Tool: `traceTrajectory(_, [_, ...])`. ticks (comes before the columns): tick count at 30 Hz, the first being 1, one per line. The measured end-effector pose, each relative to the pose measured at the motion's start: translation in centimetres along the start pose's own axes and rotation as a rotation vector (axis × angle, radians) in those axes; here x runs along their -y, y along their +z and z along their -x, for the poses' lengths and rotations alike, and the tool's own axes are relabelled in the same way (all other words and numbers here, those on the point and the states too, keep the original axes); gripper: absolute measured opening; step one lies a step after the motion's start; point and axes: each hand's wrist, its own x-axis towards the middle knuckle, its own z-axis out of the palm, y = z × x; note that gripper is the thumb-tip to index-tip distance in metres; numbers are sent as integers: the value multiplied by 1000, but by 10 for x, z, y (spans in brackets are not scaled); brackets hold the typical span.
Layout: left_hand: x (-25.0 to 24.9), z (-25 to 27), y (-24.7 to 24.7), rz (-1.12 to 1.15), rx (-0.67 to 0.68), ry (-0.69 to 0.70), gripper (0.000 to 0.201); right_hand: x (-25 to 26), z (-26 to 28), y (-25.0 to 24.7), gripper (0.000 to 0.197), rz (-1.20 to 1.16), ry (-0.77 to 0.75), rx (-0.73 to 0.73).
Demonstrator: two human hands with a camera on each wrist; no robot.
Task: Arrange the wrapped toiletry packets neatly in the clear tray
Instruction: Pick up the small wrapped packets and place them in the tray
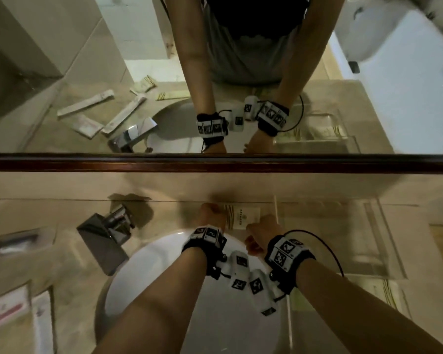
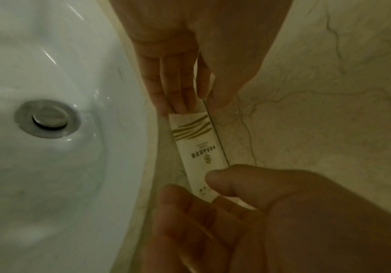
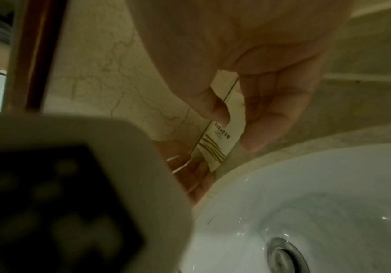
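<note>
Both hands are set on one packet (image 1: 242,217). The left hand (image 1: 211,215) is closed on the striped end, with fingertips and thumb brought together there. The right hand (image 1: 261,227) is closed on the plain end, which is pinched between thumb and forefinger. An end-to-end hold of this kind is judged to keep a thin, limp wrapper flat and straight so that its heading can be controlled.

The packet is held low over the counter (image 1: 62,264), behind the sink (image 1: 143,277) and along the seam at the back wall. Whether it rests on the stone or is lifted clear cannot be told. It is positioned just left of the tray (image 1: 391,241) and is not yet inside it. The printed face is turned upward, which is judged to suit a neat display.

Other packets (image 1: 8,306) are seen lying at the far left of the counter, well apart from the tray. One more striped packet (image 1: 386,290) is seen near the tray's front edge. What the tray already holds cannot be made out through its walls.

A short transfer to the right is judged to be the next requirement. The packet's long edge should be kept parallel to a tray wall. The near wall must be cleared, or the wrapper may be buckled against it.
</note>
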Motion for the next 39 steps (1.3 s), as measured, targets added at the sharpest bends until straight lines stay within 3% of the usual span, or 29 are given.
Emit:
traceTrajectory(5, [-1,-10,0,48,61,-19,25,3,-4,7,7,11,-26,-69])
traceTrajectory(9, [7,-8,-2,110,139,-73,24,0,-7,3,39,150,-75,-102])
traceTrajectory(14, [22,6,-15,74,123,-90,14,-2,0,-1,23,315,-218,-159])
traceTrajectory(17, [20,20,-26,0,124,-59,23,0,14,-13,16,400,-318,-161])
traceTrajectory(20, [8,45,-36,-211,215,-6,32,3,35,-28,16,511,-421,-152])
traceTrajectory(23, [2,69,-40,-363,254,83,28,2,57,-43,19,639,-506,-96])
traceTrajectory(27, [1,114,-35,-443,222,269,43,-12,96,-61,22,776,-569,-49])
traceTrajectory(31, [-3,155,-19,-458,128,441,62,-30,125,-72,10,861,-629,-61])
traceTrajectory(33, [-5,177,-7,-459,115,517,57,-41,142,-78,16,886,-656,-69])
traceTrajectory(35, [-9,192,5,-465,121,561,38,-49,154,-84,17,839,-680,-79])
traceTrajectory(37, [-12,202,12,-446,112,579,22,-55,161,-90,15,759,-706,-91])
traceTrajectory(39, [-14,213,20,-354,102,555,21,-63,169,-99,16,675,-712,-108])
